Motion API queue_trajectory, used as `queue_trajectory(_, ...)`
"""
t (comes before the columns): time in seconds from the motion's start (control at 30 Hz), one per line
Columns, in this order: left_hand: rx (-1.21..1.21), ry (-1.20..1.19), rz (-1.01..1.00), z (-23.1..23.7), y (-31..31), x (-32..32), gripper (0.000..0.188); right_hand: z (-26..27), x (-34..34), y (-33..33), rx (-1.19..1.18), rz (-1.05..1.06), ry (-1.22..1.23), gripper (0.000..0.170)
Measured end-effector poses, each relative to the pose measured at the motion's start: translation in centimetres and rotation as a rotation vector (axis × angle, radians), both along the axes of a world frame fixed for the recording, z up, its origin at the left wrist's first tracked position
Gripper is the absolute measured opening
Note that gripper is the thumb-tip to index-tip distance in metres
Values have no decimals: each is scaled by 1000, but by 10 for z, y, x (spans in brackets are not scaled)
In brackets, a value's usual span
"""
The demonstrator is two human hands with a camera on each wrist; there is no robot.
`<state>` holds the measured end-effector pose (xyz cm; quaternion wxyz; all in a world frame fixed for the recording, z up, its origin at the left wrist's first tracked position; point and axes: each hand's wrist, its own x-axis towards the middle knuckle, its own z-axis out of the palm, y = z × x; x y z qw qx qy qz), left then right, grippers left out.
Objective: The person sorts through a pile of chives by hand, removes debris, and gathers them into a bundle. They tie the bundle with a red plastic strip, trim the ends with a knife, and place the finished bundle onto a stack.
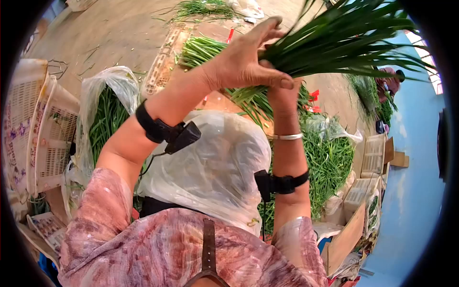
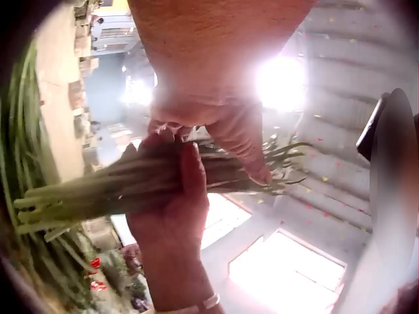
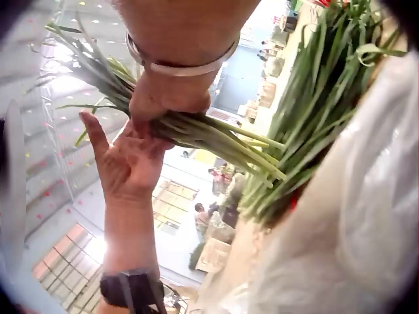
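A bunch of garlic chives (image 1: 330,45) is raised in front of me, its dark leaves fanning to the upper right in the head view. My right hand (image 2: 169,212) grips the bunch near its pale stems, with the thumb across them in the left wrist view. My left hand (image 1: 244,60) is against the same bunch, thumb stretched out straight and fingers loosely spread. In the head view it covers most of the right hand. Below both hands, more chives (image 1: 203,50) lie on a wooden board (image 1: 227,103).
Clear plastic sheeting (image 1: 205,162) covers my lap. A plastic bag of chives (image 1: 110,110) stands on the left by white crates (image 1: 55,134). Loose greens (image 1: 330,167) are heaped on the right. A person (image 1: 388,86) is near the blue wall (image 1: 406,191).
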<state>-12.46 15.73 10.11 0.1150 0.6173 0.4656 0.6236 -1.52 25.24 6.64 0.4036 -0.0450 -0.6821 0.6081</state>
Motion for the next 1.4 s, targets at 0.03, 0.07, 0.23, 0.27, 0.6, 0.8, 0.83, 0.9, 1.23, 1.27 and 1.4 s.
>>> queue_trajectory(0.03, 29, -72, -9, -23, 9, -4, 113, -11, -9, -2, 114, -16, 18, 31)
queue_trajectory(0.07, -5, -94, 48, -42, 12, -6, 108, -29, -18, 2, 262, -71, 5, 33)
queue_trajectory(0.23, -179, -92, 151, -72, 11, -18, 108, -70, -33, 12, 391, -104, -121, 26)
queue_trajectory(0.27, -202, 23, 157, -71, 19, -20, 107, -69, -33, 10, 404, -123, -144, 24)
queue_trajectory(0.6, -316, 103, 72, -19, 18, -20, 122, -23, 8, 17, -493, -35, 232, 28)
queue_trajectory(0.8, -444, 424, 308, -71, -16, 85, 53, -34, 82, -24, -732, 94, 378, 35)
queue_trajectory(0.83, -439, 423, 290, -76, -21, 99, 53, -34, 101, -36, -770, 66, 391, 36)
queue_trajectory(0.9, -679, 566, 63, -68, -38, 122, 42, -39, 147, -52, -855, 34, 428, 47)
queue_trajectory(1.23, -913, 1076, -109, -43, -84, 110, 23, -124, 412, -55, 337, -1189, -1626, 64)
queue_trajectory(1.27, -817, 1090, -85, -51, -84, 108, 20, -110, 397, -57, 332, -1180, -1620, 64)
queue_trajectory(1.4, -652, 1211, -98, -41, -79, 109, 18, 0, 245, -80, 226, -505, -921, 77)
